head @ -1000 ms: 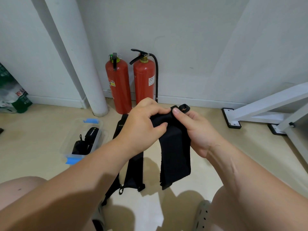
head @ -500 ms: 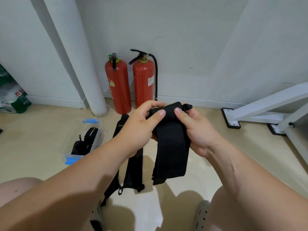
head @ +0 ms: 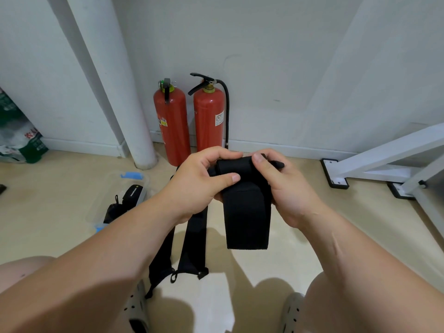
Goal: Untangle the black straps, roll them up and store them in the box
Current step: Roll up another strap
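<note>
Tail hangs shorter than a second ago, roll fatter. I log left hand [head: 197, 188] and right hand [head: 286, 188] both curled round the wide matte black strap [head: 245, 217], mid-air. Beyond: flat narrow straps [head: 192, 241] on the floor [head: 300, 260], clear plastic box [head: 113, 188] left, cylindrical red extinguishers [head: 171, 126].

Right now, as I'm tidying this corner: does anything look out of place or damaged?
Nothing damaged or spilled. A loose strap lies on the floor beside the box; the left hand and right hand grip the held strap, part rolled, its tail hanging.
</note>
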